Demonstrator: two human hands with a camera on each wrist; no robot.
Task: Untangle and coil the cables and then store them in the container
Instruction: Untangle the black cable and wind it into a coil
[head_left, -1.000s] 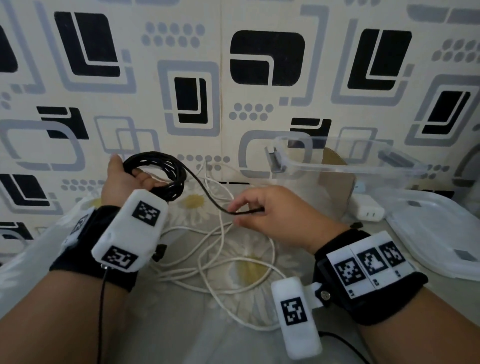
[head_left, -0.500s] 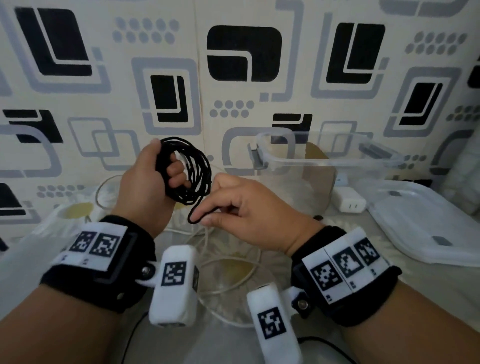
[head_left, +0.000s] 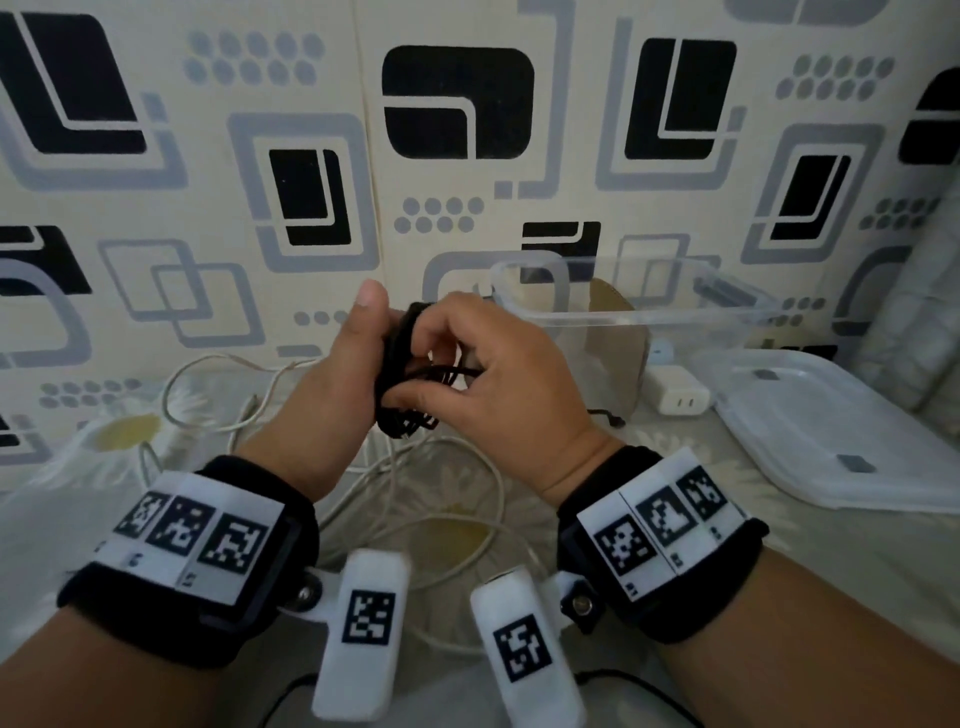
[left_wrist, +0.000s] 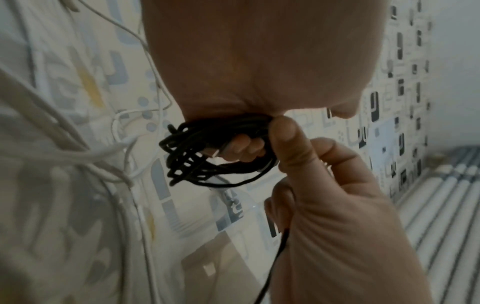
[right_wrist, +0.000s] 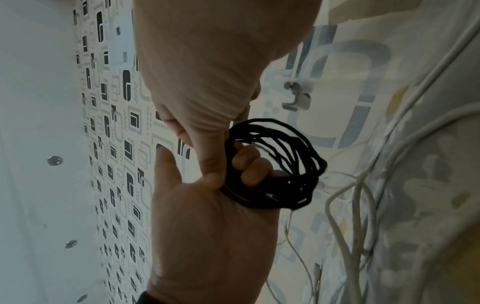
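Nearest the camera, two wrists wear black bands carrying white panels of square black-and-white code markers; no readable words or brand names appear anywhere in the frames. Just beyond them, over a daisy-print cloth, the left hand (head_left: 332, 384) curls its fingers through a compact coil of black cable (head_left: 402, 384), thumb raised clear above it, while the right hand (head_left: 493, 384) pinches strands of the same coil between thumb and forefinger, the remaining fingers loosely bent. The coil is held off the surface between the two palms, its loops standing roughly upright with the ring edge-on to the head camera; in the right wrist view the loops fan out unevenly, so the bundle looks loose rather than secured. Beneath the hands a white cable (head_left: 457, 499) sprawls in wide, crossing loops on the cloth, not yet gathered. Farther back and to the right, the clear plastic container (head_left: 649, 317) stands open against the patterned wall, so the coil's route to storage runs rightward and away, and the right hand is the nearer one to make the drop. A white charger (head_left: 675, 389) lies just beside the container, and the translucent lid (head_left: 831, 431) rests flat at far right.
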